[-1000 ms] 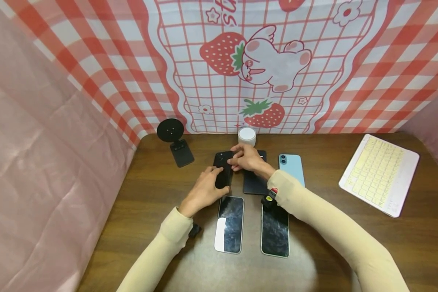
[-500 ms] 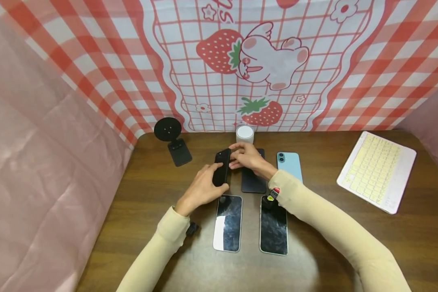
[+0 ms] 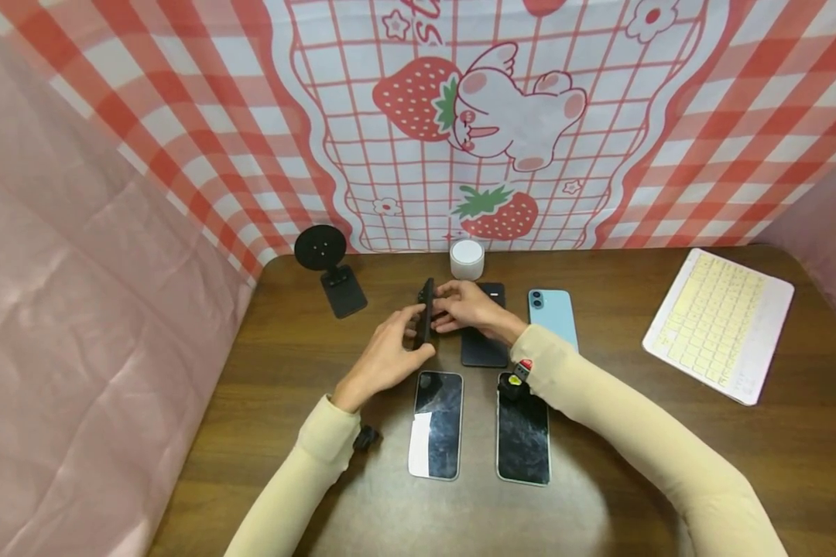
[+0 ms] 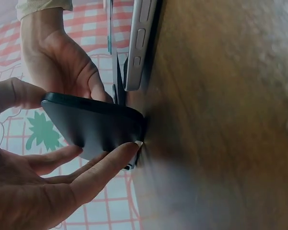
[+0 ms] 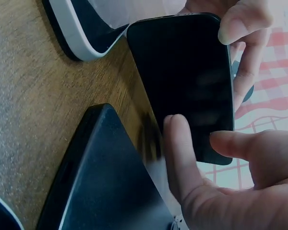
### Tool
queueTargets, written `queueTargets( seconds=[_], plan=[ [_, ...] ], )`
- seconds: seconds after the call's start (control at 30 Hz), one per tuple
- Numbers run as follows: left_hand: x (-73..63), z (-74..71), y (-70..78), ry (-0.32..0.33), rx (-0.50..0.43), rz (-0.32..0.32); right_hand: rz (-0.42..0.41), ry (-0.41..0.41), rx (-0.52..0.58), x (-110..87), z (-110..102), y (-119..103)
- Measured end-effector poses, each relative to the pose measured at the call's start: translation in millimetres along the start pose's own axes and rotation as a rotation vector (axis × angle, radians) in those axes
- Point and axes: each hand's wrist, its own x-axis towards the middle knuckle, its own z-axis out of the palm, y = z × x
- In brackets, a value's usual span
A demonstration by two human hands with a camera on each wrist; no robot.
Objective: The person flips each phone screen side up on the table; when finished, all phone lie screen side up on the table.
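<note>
A black smartphone (image 3: pixel 428 309) stands tipped up on its long edge in the head view. My left hand (image 3: pixel 388 350) holds it, thumb at the near end and fingers against the back, as the left wrist view shows on the phone's dark back (image 4: pixel 93 125). From the other side my right hand (image 3: pixel 468 306) reaches in. In the right wrist view its extended fingers and thumb are at the black screen (image 5: pixel 182 76); whether all of them touch is unclear. Below the right hand lies a dark, flat phone-like slab (image 3: pixel 484 352), partly covered by that hand.
Two phones lie screen up nearer the front, a left one (image 3: pixel 437 433) and a right one (image 3: pixel 524 445). A light blue phone (image 3: pixel 553 316) lies farther right. Behind are a black folding stand (image 3: pixel 344 292) and a small white round device (image 3: pixel 467 261). A white keyboard (image 3: pixel 721 325) lies far right.
The black smartphone lay flat, back up, a second ago; it has since turned up onto its long edge between both hands. The hands themselves have shifted little.
</note>
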Motion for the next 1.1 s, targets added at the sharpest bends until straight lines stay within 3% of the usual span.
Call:
queueTargets(
  seconds=[0.23,0.47,0.7,0.83,1.1],
  plan=[
    [3.1,-5.1,-2.4,0.034,-0.123,0.034,0.045,-0.001,-0.063,-1.3,-1.4,-1.4],
    [3.8,-6.6,-7.8,0.082,-0.177,-0.02,0.074,0.063,-0.11,-1.9,1.8,-1.0],
    [4.4,-7.8,-15.1,0.139,-0.177,-0.07,0.071,0.155,-0.285,-3.0,6.9,-1.6],
    [5.3,-9.0,-16.5,0.153,-0.151,-0.101,0.072,0.197,-0.326,-2.7,8.9,-2.2],
    [7.8,-8.7,-17.5,0.131,-0.115,-0.172,0.067,0.262,-0.399,-3.6,9.8,-2.6]
  ],
)
